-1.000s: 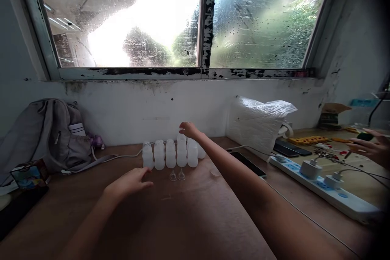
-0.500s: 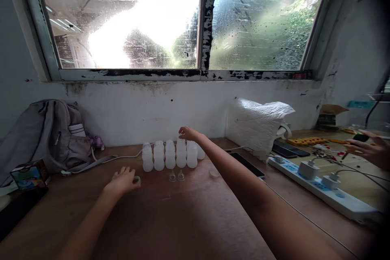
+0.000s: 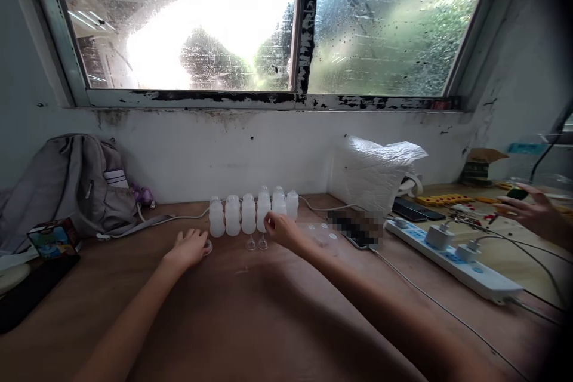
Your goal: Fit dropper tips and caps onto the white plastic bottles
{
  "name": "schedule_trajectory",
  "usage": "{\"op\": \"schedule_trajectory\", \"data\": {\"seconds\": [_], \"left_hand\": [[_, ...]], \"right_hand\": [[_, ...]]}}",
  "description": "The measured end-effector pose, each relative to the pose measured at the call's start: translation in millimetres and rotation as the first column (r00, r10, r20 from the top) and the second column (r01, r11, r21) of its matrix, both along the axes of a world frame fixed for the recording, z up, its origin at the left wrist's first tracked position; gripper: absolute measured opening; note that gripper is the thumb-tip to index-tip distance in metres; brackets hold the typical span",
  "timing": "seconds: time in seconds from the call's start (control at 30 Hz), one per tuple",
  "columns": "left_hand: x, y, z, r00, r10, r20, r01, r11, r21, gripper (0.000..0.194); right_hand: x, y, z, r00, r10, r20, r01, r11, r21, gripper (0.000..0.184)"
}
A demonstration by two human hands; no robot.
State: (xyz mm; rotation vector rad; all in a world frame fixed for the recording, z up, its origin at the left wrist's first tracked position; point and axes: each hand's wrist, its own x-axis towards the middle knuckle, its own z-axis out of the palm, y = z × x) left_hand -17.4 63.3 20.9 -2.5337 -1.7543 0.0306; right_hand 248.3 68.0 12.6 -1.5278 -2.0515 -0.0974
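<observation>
My left hand rests low over the table with its thumb and fingers at a clear round piece. A row of several frosted white bottles stands upright, and the fourth one has a taller clear top. In front of the right end of the row is my right hand, its fingers curled together; whatever they may hold is hidden. Two small clear teats stand on the table just left of that hand.
Flat clear discs and a pixelated phone lie right of the bottles. Beyond are a power strip with cables and another person's hand holding a tool. A grey backpack and a small box sit left.
My right hand has come down from the top of the fourth bottle to the front of the row. My left hand has shifted slightly right with the clear piece. The view has tilted down.
</observation>
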Motion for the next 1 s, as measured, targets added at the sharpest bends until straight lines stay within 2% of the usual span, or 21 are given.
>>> {"op": "schedule_trajectory", "data": {"seconds": [0.1, 0.2, 0.3, 0.43, 0.5, 0.57, 0.63, 0.7, 0.77, 0.9, 1.0], "left_hand": [[12.0, -9.5, 3.6, 0.983, -0.104, 0.148, 0.117, 0.990, -0.079, 0.029], [26.9, -19.2, 6.7, 0.926, -0.232, 0.298, 0.269, 0.959, -0.091, 0.033], [40.2, -27.8, 9.8, 0.882, -0.316, 0.350, 0.348, 0.937, -0.031, 0.037], [51.0, -34.0, 8.9, 0.830, -0.381, 0.409, 0.380, 0.921, 0.085, 0.037], [54.3, -35.1, 3.0, 0.797, -0.398, 0.454, 0.364, 0.917, 0.166, 0.038], [57.2, -35.8, -6.4, 0.756, -0.417, 0.505, 0.342, 0.909, 0.238, 0.037], [60.4, -36.5, -17.0, 0.714, -0.433, 0.550, 0.333, 0.901, 0.278, 0.037], [63.8, -37.8, -26.1, 0.692, -0.444, 0.569, 0.334, 0.896, 0.292, 0.037], [66.7, -39.5, -31.5, 0.692, -0.449, 0.565, 0.342, 0.893, 0.291, 0.037], [69.6, -42.9, -33.3, 0.715, -0.447, 0.537, 0.338, 0.894, 0.294, 0.036], [69.6, -44.4, -33.8, 0.734, -0.471, 0.490, 0.353, 0.880, 0.317, 0.035]], "right_hand": [[2.5, -15.0, -37.8, 0.999, 0.004, -0.050, -0.006, 0.999, -0.052, 0.020], [5.4, -16.8, -55.0, 0.993, 0.049, -0.106, -0.052, 0.998, -0.033, 0.021], [6.9, -12.5, -56.8, 0.985, 0.073, -0.158, -0.082, 0.995, -0.052, 0.017], [4.1, -13.3, -50.5, 0.965, 0.111, -0.237, -0.122, 0.992, -0.034, 0.014], [-0.7, -19.9, -46.0, 0.944, 0.189, -0.271, -0.192, 0.981, 0.015, 0.014], [-7.4, -28.9, -42.1, 0.915, 0.318, -0.248, -0.318, 0.947, 0.038, 0.013], [-14.0, -36.8, -40.5, 0.884, 0.427, -0.192, -0.432, 0.902, 0.015, 0.014], [-17.9, -40.1, -41.5, 0.863, 0.473, -0.175, -0.485, 0.874, -0.027, 0.016], [-17.6, -37.9, -44.3, 0.854, 0.449, -0.262, -0.482, 0.873, -0.071, 0.015], [-9.1, -26.2, -49.5, 0.785, 0.262, -0.561, -0.387, 0.915, -0.114, 0.024], [-4.5, -21.9, -50.8, 0.737, 0.177, -0.653, -0.344, 0.929, -0.136, 0.025]]}}
